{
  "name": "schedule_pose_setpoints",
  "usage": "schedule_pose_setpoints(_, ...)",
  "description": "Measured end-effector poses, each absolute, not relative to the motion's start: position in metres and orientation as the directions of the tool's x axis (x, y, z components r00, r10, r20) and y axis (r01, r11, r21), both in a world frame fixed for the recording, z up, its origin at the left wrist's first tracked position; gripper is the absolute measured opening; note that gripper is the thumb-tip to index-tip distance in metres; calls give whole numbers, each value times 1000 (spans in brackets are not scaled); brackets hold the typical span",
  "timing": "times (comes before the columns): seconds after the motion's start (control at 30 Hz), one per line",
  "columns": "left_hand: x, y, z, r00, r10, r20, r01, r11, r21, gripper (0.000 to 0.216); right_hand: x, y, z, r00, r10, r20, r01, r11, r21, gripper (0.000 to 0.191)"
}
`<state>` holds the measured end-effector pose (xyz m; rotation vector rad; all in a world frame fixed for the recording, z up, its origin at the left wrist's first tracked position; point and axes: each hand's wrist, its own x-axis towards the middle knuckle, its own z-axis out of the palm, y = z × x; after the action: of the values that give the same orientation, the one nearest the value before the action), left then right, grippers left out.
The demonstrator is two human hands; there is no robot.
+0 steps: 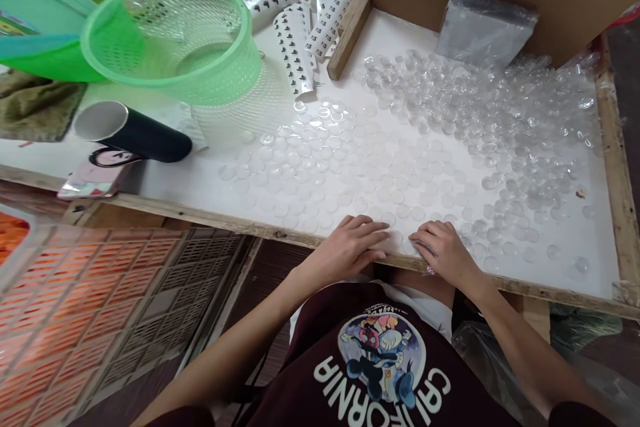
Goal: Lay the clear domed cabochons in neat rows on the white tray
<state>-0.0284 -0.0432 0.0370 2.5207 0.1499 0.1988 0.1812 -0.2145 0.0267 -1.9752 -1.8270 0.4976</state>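
Evidently our worktop [190, 187] has its wooden rim [617, 160] to stop things sliding off; the green basket [220, 87] sits toward the far edge, likely sparing elbow room. At the near edge our left hand [356, 241] spreads loosely, seemingly empty; our right hand [443, 250] half-curls, its hold unclear. Clear discs [327, 153] lie beyond both.

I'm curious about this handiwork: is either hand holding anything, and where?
Cannot tell: the left hand and right hand are beside clear discs, but any grip is unclear.
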Motion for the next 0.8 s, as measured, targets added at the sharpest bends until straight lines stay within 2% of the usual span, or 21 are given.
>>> schedule_pose_setpoints(0.1, -33, -49, 36, 995, 70, 69, 20, -831, 555, 34, 183, -217, 26, 101, 995, 17, 862, -79, -501, 21)
schedule_pose_setpoints(0.33, -30, -42, 29, 984, 151, 94, 75, -833, 549, 18, 178, -213, 30, 106, 994, 29, 854, -76, -515, 20)
schedule_pose_setpoints(0.5, -18, -42, 34, 993, 107, 55, 60, -834, 549, 18, 171, -203, 34, 82, 995, 51, 847, -42, -530, 21)
schedule_pose_setpoints(0.6, -18, -45, 38, 994, 102, 31, 63, -796, 602, 18, 170, -203, 35, 89, 994, 65, 843, -41, -536, 21)
schedule_pose_setpoints(0.8, -23, -46, 34, 974, 227, -2, 170, -721, 671, 25, 168, -203, 33, 118, 989, 89, 825, -48, -563, 20)
